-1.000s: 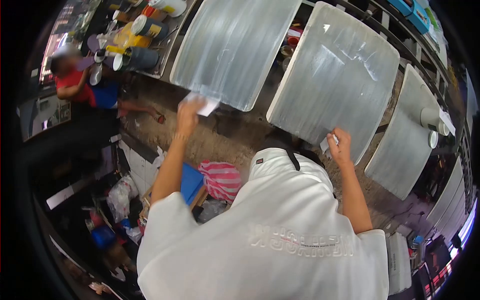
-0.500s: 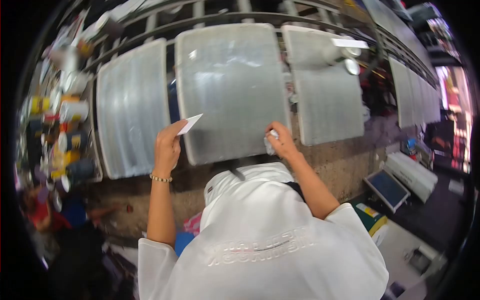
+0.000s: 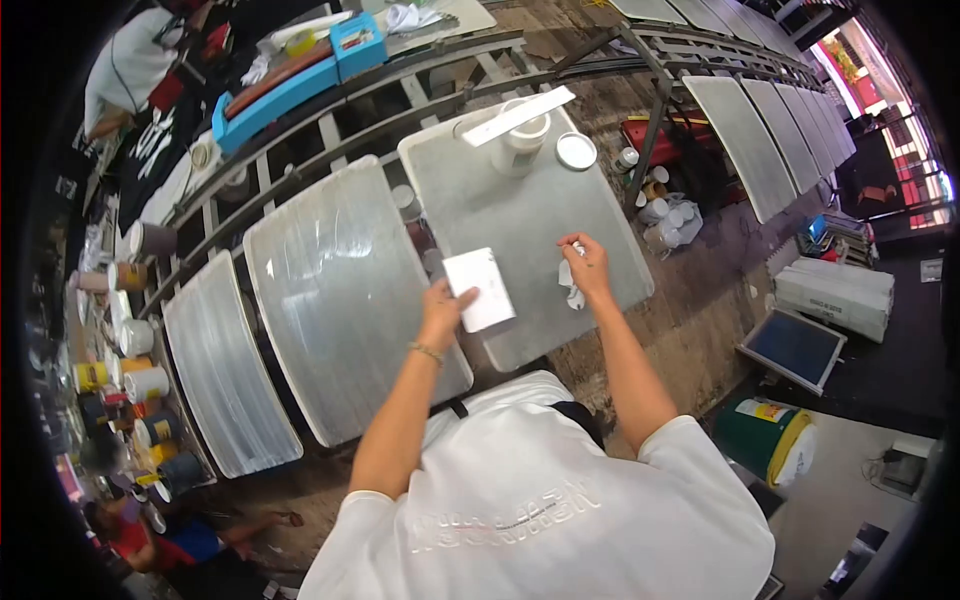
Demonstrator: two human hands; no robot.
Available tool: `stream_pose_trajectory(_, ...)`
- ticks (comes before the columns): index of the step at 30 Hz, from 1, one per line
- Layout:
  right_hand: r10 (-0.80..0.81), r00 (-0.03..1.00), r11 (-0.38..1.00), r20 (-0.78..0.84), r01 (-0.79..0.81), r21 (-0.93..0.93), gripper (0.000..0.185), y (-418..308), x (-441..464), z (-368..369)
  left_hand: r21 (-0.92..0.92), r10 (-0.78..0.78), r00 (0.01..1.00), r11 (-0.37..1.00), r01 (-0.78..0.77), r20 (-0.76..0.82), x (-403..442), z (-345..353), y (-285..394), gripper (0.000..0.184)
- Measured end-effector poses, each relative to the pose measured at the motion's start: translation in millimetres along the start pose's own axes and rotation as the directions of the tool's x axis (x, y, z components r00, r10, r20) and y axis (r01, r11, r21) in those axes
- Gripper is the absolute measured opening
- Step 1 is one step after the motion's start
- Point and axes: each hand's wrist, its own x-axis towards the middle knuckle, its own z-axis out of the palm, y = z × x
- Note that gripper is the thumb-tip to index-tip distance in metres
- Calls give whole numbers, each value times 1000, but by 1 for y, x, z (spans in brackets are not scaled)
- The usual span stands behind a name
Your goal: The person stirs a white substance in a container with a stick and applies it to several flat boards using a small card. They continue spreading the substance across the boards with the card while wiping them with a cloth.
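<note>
My left hand grips a flat white rectangular card by its left edge, thumb on top. In my right hand a crumpled white wad is pinched and hangs below the fingers; whether it is cloth or paper I cannot tell. Both hands are above the lower part of a grey rectangular board. On that board's far end stands a white tub with a long white strip lying across its top. A round white lid lies beside the tub.
Two more grey boards lie to the left on a metal rack. Paint tubs crowd the far left, where a person sits low. Another person is at upper left. A framed screen and green bucket stand right.
My view and body have turned right, from the middle board to the one bearing the tub. The card now shows its broad face; both hands still hold their things.
</note>
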Motion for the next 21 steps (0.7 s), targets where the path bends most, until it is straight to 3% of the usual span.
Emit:
stream_pose_trajectory(3,-116,993,992,-16,114,-62,19,6,47,-27,55,-40,998,998,37,48,16,60,-9,39)
stream_pose_trajectory(7,-63,996,996,70,67,-54,25,-1,95,-41,83,-63,998,994,64,-11,7,95,6,47)
stream_pose_trajectory(8,-144,985,983,94,153,-100,32,-4,106,-40,81,-58,998,995,60,-23,6,98,19,47)
stream_pose_trajectory(9,-222,967,961,122,239,-143,40,-8,116,-37,538,257,953,832,-134,-161,6,95,29,52)
stream_pose_trajectory(10,-221,966,961,136,240,-140,40,-13,124,-33,881,562,817,443,-165,-130,2,92,40,57)
stream_pose_trajectory(12,-259,946,937,194,295,-188,69,-23,140,-18,896,754,656,314,-315,-34,28,88,83,60)
stream_pose_trajectory(13,-253,945,939,208,291,-184,69,-25,145,-8,921,816,573,161,-354,78,39,93,115,60)
stream_pose_trajectory(14,-303,927,918,221,347,-195,84,-30,155,3,925,857,476,-1,-381,198,54,102,150,60)
stream_pose_trajectory(15,-355,905,891,234,404,-206,99,-36,165,12,891,846,443,-76,-448,296,71,110,177,55)
stream_pose_trajectory(16,-360,901,889,242,410,-204,99,-41,173,22,846,828,403,-150,-511,390,88,116,196,50)
stream_pose_trajectory(17,-387,893,886,229,429,-177,105,-44,179,31,851,831,404,-147,-504,383,111,117,200,50)
stream_pose_trajectory(19,-390,899,887,201,425,-179,109,-49,184,44,823,597,672,31,-566,439,141,114,204,37)
stream_pose_trajectory(21,-411,888,895,204,436,-94,108,-47,193,52,820,642,651,59,-569,405,133,116,212,32)
